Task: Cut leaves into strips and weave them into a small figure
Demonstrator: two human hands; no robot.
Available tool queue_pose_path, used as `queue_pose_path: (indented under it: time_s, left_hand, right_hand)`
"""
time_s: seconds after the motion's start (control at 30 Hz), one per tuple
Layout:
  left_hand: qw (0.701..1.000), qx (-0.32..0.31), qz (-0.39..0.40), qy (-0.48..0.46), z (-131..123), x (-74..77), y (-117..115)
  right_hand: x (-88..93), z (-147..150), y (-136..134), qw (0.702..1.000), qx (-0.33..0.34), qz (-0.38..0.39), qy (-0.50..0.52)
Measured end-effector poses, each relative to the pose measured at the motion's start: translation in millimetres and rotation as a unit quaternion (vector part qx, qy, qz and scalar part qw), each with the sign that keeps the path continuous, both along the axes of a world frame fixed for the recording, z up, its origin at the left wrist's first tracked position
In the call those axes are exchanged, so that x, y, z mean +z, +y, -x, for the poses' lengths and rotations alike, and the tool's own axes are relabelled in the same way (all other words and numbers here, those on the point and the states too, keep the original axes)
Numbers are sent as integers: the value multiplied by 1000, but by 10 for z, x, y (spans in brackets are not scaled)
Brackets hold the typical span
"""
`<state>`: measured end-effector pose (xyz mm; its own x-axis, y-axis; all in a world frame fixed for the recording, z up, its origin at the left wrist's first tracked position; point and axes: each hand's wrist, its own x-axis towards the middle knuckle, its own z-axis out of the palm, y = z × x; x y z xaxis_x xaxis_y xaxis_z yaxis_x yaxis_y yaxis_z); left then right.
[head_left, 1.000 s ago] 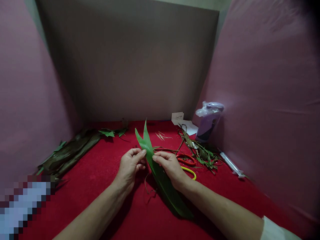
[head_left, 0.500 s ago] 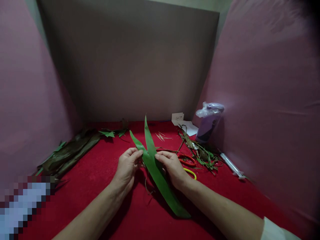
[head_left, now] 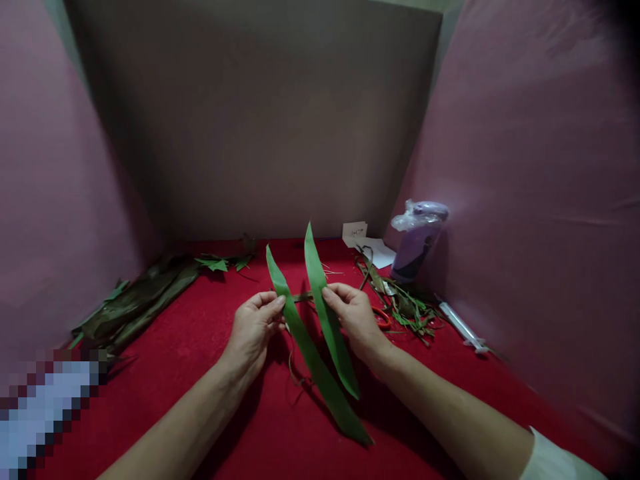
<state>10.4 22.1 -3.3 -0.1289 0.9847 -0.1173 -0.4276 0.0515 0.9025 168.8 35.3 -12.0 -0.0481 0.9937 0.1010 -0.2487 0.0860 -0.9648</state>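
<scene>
Two long green leaf strips are held up over the red cloth, apart from each other. My left hand (head_left: 257,328) pinches the left leaf strip (head_left: 313,357) between thumb and fingers near its upper part; its lower end slants down to the right. In my right hand (head_left: 354,318) the other leaf strip (head_left: 334,337) is gripped a little above its middle, its pointed tip upward. Behind my right hand shows part of a red scissor handle (head_left: 383,318). A thin brown fibre (head_left: 294,367) hangs or lies below my left hand; I cannot tell which.
Brown folded leaves (head_left: 145,303) lie along the left wall, with green leaf pieces (head_left: 213,265) farther back. At right are a heap of plant scraps (head_left: 410,308), a syringe (head_left: 463,328), a purple bottle (head_left: 415,250) and white paper (head_left: 377,253). Thin sticks (head_left: 331,271) lie at the back.
The leaf, split only at its top before, is now two separate strips. My right hand has moved slightly right and up with its strip; the yellow handle is now hidden.
</scene>
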Motion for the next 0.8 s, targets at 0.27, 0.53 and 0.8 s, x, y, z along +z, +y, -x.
queue_pose_path:
  time_s: [0.27,0.53,0.8]
  left_hand:
    - [1000,-4,-9,2,-1,-4,11]
    - [998,-41,-47,-16,-19,41,-24]
    - [996,-63,-59,-36,-13,50,-35]
  right_hand:
    - [348,-124,-115,999,36,-5,34]
    - [139,111,-227,995,90,20,-34]
    - [51,136,-210,995,86,33,-44]
